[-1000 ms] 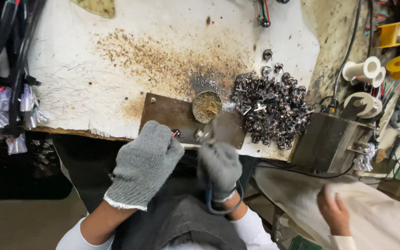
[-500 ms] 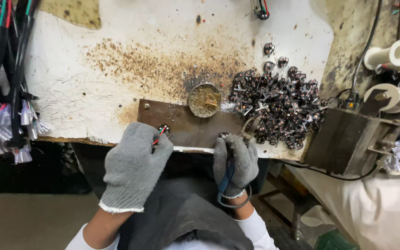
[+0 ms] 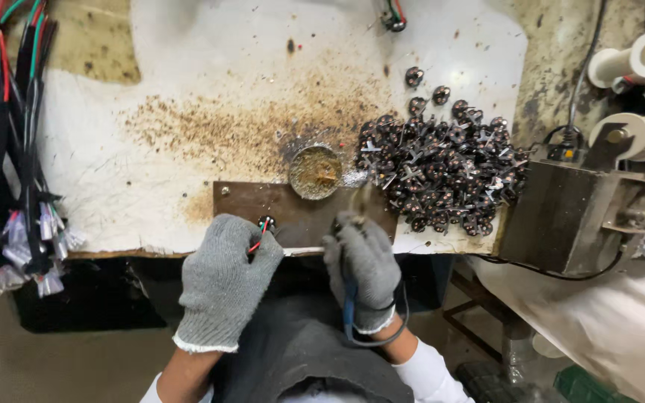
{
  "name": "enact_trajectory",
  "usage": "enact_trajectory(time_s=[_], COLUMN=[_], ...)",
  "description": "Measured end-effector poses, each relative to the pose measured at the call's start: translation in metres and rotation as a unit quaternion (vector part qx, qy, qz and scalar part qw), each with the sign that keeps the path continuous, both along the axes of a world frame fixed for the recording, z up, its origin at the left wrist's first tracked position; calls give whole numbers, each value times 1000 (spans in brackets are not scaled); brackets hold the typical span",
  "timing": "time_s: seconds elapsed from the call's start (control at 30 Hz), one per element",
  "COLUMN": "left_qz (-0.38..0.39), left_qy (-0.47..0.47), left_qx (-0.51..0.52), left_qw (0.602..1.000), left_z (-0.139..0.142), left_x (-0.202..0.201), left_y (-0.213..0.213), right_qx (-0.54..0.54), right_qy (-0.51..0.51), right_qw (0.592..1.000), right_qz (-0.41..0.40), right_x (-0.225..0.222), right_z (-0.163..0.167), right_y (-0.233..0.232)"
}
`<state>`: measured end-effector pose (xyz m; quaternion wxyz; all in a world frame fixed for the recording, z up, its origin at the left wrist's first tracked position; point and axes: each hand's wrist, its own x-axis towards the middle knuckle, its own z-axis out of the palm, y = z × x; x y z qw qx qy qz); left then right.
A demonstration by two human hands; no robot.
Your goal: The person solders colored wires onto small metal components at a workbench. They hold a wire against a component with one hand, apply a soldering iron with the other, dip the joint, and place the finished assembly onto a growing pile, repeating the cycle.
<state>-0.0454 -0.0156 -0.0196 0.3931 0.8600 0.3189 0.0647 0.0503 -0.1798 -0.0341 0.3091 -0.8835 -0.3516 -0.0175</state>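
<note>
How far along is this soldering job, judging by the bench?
No finished batch is visible, so what is done cannot be judged. In hand: the gloved left hand pinches a small part with red and black wires on the brown plate, while the right hand grips a blue-handled tool, seemingly a soldering iron, near the small round pot. Left: a large pile of dark small parts waits beside it.

**Greys, Rust and Red on a Stained White Table**

Both gloves, left hand [image 3: 222, 280] and right hand [image 3: 363, 269], are speckled grey knit. The table [image 3: 210, 82] is white, freckled with brown stains. The plate [image 3: 300, 216] is rusty brown. The heap of small parts [image 3: 442, 172] is glossy black and silver. The wires [image 3: 257, 240] are red and black.
</note>
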Motion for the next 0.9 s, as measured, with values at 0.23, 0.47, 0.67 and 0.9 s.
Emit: enact_trajectory(time_s=[0.23, 0.47, 0.67, 0.9], left_qz=[-14, -27, 168, -32], left_qy=[-12, 0, -170, -163], left_qx=[-16, 24, -23, 183], left_qw=[1000, 999, 971, 969], left_z=[-9, 11, -54, 26], left_x=[5, 10, -56, -34], left_y=[-16, -17, -62, -17], right_qx=[98, 46, 246, 150], right_qy=[-25, -93, 306, -77], right_qw=[995, 982, 919, 985], right_qz=[20, 158, -19, 47], right_x=[11, 10, -4, 17], right_z=[-5, 50, -3, -1], right_y=[8, -8, -30, -18])
